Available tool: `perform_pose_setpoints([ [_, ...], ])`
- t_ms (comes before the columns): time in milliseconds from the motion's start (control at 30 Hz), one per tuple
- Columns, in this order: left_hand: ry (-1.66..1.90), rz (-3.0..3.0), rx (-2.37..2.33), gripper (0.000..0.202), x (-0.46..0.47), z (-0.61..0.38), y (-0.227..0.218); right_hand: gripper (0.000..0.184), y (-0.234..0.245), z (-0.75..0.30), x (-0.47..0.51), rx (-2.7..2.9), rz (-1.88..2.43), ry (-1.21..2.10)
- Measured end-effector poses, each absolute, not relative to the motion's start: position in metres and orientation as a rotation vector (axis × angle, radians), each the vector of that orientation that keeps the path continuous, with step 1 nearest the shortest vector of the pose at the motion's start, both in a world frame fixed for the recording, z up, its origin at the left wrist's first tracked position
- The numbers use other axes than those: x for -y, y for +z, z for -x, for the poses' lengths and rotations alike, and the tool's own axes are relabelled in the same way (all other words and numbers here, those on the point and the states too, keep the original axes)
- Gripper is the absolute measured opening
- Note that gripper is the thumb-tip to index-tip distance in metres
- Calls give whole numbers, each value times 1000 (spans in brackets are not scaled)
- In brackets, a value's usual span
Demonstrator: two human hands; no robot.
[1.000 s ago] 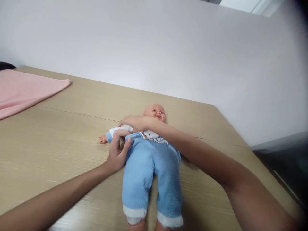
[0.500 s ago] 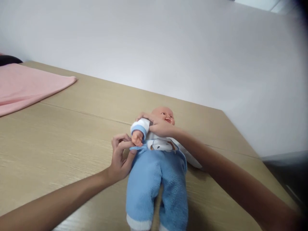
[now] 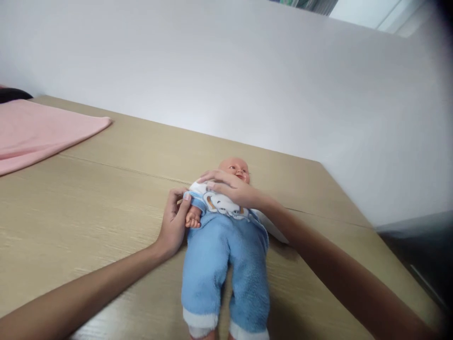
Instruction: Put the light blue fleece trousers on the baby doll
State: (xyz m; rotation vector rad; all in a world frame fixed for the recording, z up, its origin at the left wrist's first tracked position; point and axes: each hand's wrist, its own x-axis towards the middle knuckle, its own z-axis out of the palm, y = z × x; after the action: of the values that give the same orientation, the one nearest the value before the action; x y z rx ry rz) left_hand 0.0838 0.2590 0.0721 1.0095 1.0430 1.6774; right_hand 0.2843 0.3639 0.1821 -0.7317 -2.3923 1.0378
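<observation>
Two hands work on one doll here, on a pale wooden bench (image 3: 88,189). Far left, a pink cloth (image 3: 38,134) lies flat at the bench's corner, well apart from everything else. Moving right, the left hand (image 3: 173,222) comes in low from the near edge; its fingers are curled loosely around the doll's small bare fist and the blue cuff of its sleeve (image 3: 196,204), thumb to one side and fingertips to the other, a light hold and not a tight clamp. Beside it the doll (image 3: 222,245) lies on its back near the middle of the bench, head toward the wall, legs toward the camera. It wears fluffy blue trousers with white cuffs and a white top with a bear print on the chest. The right hand (image 3: 230,186) rests palm down over the doll's upper chest and shoulder, fingers spread and nearly flat, pressing on the top without gripping it. Judging by this, the trousers are fully on and the near arm is through its sleeve; the doll's far arm is hidden behind the right forearm, so its state cannot be told.
</observation>
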Motion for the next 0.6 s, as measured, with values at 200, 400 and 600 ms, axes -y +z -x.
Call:
perform_pose_setpoints([
  [200,1454,-756,-972,47,-290,-75,74,32,175,-294,-333,2354,1057,1006],
  [400,1354,-880,-980,58,-301,-66,78,43,146,-297,-341,2004,1030,1221],
  [600,1255,-935,-923,53,-313,-58,83,51,131,-300,-347,1871,1005,1274],
])
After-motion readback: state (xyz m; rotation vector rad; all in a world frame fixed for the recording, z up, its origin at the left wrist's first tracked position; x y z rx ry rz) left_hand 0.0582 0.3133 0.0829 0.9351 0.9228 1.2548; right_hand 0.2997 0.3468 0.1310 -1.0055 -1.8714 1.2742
